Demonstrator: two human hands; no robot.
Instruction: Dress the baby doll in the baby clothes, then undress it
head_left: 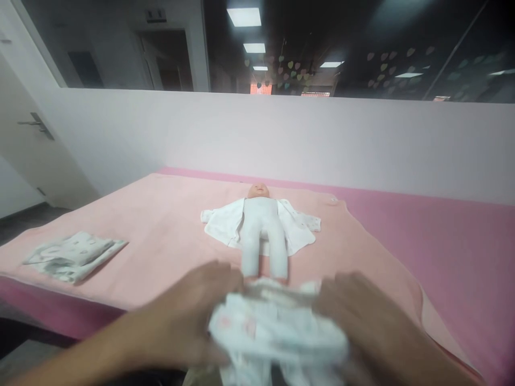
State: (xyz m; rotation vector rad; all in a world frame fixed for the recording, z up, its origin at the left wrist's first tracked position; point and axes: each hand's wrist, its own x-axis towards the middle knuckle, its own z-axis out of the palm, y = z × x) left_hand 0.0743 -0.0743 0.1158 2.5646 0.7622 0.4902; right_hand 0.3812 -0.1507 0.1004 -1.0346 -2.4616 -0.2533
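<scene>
White baby pants (277, 327) with small pale pink prints are bunched up at the front edge of the bed, blurred by motion. My left hand (201, 305) grips their left side, and my right hand (346, 305) has hold of the right side. Two leg-like parts hang down below, with a dark gap between them. Just beyond lies a baby doll (263, 220) on its back, its feet toward me and close to the cloth. A white long-sleeved baby shirt (225, 222) is spread open under the doll, with its sleeves out to both sides.
Folded printed cloth (80, 254) lies at the left on the peach blanket (161, 230). Under the blanket, a pink surface (422, 241) shows at the right and along the back. Behind stand a white wall (281, 139) and dark glass; a door (36, 118) is at far left.
</scene>
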